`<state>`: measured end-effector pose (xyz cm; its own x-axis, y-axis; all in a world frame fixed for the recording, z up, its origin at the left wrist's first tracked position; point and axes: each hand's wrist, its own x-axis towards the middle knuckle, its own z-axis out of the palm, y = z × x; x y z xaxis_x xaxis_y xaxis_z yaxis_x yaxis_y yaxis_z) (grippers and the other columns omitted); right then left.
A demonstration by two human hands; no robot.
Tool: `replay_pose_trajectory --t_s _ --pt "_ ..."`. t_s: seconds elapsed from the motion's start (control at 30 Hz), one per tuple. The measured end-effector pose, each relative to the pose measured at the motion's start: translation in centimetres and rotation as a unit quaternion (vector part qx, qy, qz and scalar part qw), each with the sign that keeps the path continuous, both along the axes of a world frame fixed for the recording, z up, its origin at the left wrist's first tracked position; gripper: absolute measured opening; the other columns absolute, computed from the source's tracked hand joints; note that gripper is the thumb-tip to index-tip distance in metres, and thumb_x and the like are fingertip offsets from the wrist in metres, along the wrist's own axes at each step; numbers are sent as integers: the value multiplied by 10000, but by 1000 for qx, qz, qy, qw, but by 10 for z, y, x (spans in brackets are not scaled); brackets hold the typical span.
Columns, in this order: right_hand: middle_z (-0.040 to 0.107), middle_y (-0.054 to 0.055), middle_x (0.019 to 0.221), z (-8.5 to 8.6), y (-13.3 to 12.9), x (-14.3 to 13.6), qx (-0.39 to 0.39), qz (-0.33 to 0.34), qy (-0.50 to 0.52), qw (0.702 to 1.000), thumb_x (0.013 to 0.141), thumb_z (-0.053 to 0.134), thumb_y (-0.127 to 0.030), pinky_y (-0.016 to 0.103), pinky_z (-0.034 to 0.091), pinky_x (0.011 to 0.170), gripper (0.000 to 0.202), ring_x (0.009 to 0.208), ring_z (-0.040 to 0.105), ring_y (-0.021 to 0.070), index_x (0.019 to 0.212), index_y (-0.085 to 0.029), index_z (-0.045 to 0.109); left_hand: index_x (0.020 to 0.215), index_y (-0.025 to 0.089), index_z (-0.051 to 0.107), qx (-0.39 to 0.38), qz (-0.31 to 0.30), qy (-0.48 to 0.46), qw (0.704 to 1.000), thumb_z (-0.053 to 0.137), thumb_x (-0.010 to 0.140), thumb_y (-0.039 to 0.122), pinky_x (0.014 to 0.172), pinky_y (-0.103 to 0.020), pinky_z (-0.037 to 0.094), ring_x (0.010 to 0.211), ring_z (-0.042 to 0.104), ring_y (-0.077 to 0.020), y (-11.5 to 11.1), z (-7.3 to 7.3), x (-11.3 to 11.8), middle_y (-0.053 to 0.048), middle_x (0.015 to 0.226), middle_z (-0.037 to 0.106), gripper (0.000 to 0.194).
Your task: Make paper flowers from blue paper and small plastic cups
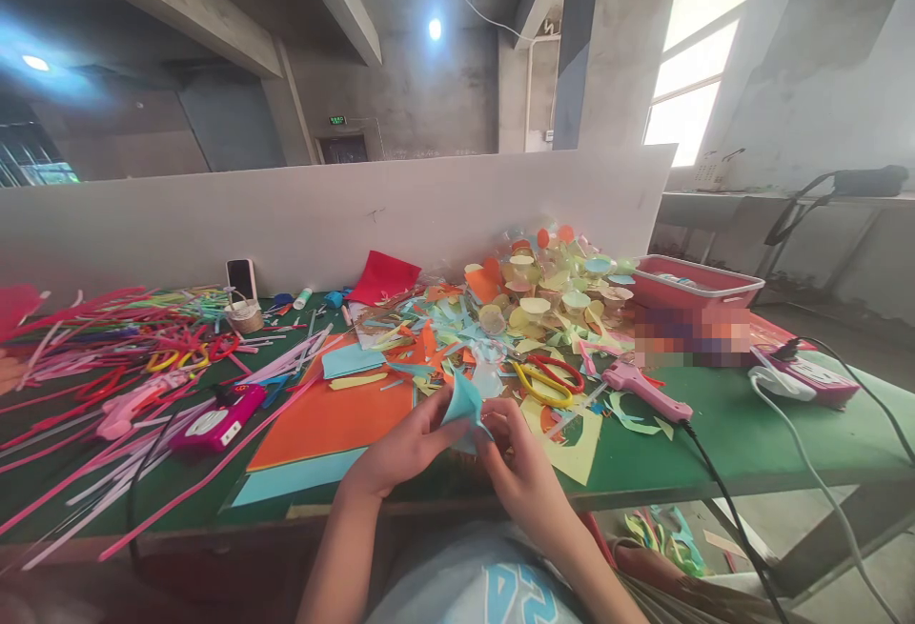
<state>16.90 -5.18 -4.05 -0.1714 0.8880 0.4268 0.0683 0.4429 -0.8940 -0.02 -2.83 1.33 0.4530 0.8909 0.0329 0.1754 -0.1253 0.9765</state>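
Note:
A folded piece of light blue paper is held up between both hands, just above the front edge of the table. My left hand pinches its left side, thumb in front. On the right side, the fingers of my right hand are closed around the paper's edge. Left of the hands lie orange paper sheets with a blue sheet under them. Yellow-handled scissors and a pale yellow paper piece with cut-outs lie to the right.
Pink glue gun and power strip, both with cables, lie at right. Behind are a heap of paper scraps and cups and a red bin. Pipe cleaners, another power strip and a phone occupy the left.

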Motion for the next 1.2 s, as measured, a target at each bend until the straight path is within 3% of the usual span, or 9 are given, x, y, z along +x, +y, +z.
replay_pose_trajectory --t_s 0.07,0.17,0.23,0.33,0.57,0.77,1.2 --pt "562 -29 726 -1 1 0 -18 2 21 1000 987 396 -392 232 382 511 198 577 493 136 1087 -235 463 1209 257 576 3 8 -5 1000 634 852 457 1061 -356 370 1281 470 -246 0 -1 0 -35 1333 578 414" --pt "495 -48 664 -2 3 1 -34 -4 44 998 989 368 -452 230 368 486 248 533 450 130 1038 -231 469 1086 237 595 0 20 -5 1000 631 843 494 845 -290 468 986 597 -200 0 1 -1 -17 1035 663 355" --pt "457 -54 637 -2 5 1 -44 -2 53 998 987 361 -486 229 367 484 279 531 441 129 969 -230 470 1012 227 584 -8 27 -8 1000 634 841 495 717 -245 458 796 583 -149 -1 2 -2 16 871 635 323" --pt "438 -54 638 -2 6 2 -59 -4 63 996 975 374 -526 223 372 484 325 540 436 124 876 -229 459 979 230 576 -27 43 -21 999 669 815 490 642 -217 438 687 547 -116 -1 3 -3 43 766 604 321" --pt "428 -68 610 -3 8 1 -88 25 96 991 956 411 -563 215 390 480 346 523 486 119 849 -235 443 1044 210 659 -56 60 -70 994 692 803 471 777 -269 499 851 632 -174 1 -1 1 -20 904 716 357" --pt "510 -53 534 0 7 3 -72 34 59 995 967 400 -554 225 388 496 382 503 511 126 768 -230 433 969 182 671 -79 80 -86 990 693 798 483 680 -270 511 721 633 -162 1 -2 0 -30 838 713 346" --pt "537 -37 512 1 7 3 -70 5 6 998 952 383 -582 232 405 507 452 496 515 132 667 -232 417 1014 210 648 -64 79 -95 990 680 803 479 786 -305 514 888 646 -209 2 -2 -1 -29 969 710 343"
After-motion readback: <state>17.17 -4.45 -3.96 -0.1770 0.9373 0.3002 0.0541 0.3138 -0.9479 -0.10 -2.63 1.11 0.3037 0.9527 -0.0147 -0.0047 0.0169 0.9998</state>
